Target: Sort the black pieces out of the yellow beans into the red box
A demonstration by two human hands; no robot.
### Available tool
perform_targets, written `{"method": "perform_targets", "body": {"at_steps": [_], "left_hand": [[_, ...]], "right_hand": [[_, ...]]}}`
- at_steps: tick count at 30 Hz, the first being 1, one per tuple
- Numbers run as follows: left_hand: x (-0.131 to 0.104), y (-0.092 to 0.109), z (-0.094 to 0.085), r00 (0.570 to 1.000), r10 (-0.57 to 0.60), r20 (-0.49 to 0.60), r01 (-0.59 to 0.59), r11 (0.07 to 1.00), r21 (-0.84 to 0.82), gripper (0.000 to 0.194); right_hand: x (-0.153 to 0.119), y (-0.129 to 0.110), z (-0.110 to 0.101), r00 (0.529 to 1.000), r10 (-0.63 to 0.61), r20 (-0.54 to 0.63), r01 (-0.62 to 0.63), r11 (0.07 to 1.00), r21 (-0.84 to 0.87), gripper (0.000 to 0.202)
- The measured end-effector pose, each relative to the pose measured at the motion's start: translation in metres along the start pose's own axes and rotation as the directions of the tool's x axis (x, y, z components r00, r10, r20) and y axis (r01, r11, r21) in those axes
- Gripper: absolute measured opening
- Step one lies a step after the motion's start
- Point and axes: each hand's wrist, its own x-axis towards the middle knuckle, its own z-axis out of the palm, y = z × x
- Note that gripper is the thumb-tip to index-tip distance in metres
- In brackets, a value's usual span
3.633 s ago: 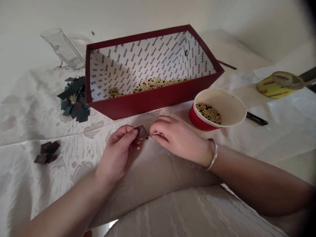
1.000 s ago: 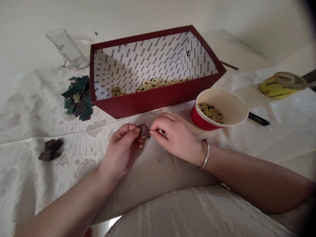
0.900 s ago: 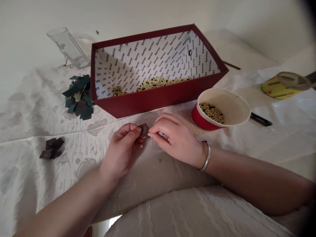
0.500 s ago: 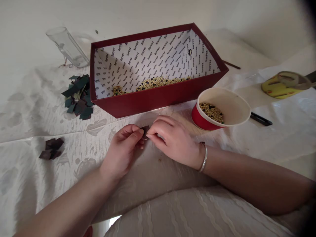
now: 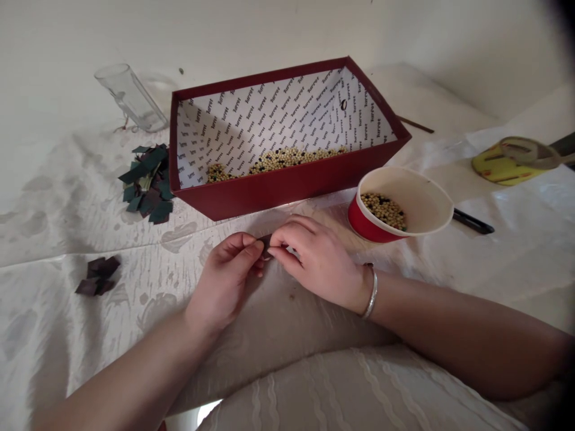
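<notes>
Between my hands is a small dark paper piece point(image 5: 266, 242), mostly covered by my fingers. My left hand point(image 5: 231, 272) pinches its left side with thumb and forefinger. From the right, my right hand point(image 5: 309, 257), with a silver bangle at the wrist, has its fingertips closed on the other side. Just beyond the hands stands a dark red box point(image 5: 278, 194) with printed white lining, holding yellow and dark beads point(image 5: 291, 158). A red paper cup point(image 5: 371, 227) with a white inside, right of my right hand, contains similar beads point(image 5: 381, 211).
Dark green and brown paper pieces point(image 5: 150, 182) lie heaped left of the box, with a smaller dark pile point(image 5: 97, 275) nearer me. A clear glass point(image 5: 137, 102) leans behind the heap. Farther right are a yellow container point(image 5: 505, 164), a black pen-like object point(image 5: 474, 221) and a thin brown stick point(image 5: 415, 124).
The whole view has shifted slightly, so everything sits a little lower. Both hands keep their pinch on the dark paper piece, which shows less between the fingers.
</notes>
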Motion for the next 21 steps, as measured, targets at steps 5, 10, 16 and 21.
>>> {"method": "perform_targets", "body": {"at_steps": [5,10,16,21], "left_hand": [[-0.001,0.000,-0.001,1.000,-0.002,0.014,0.003,1.000,-0.013,0.015],[0.000,0.000,0.000,1.000,-0.009,0.012,0.010,0.999,-0.044,0.016],[0.001,0.000,0.000,1.000,-0.005,0.011,0.006,0.994,-0.106,0.020],[0.001,0.003,0.003,0.997,0.018,-0.079,-0.031,0.986,-0.162,0.016]], "right_hand": [[0.000,0.001,0.000,0.999,-0.036,0.009,0.036,0.998,-0.044,0.011],[0.002,0.004,-0.016,0.989,0.004,-0.145,-0.002,1.000,0.015,0.011],[0.001,0.004,-0.054,0.770,-0.041,-0.637,0.002,0.998,-0.063,0.010],[0.001,0.021,-0.078,0.444,0.029,-0.895,-0.128,0.991,-0.031,0.012]]}}
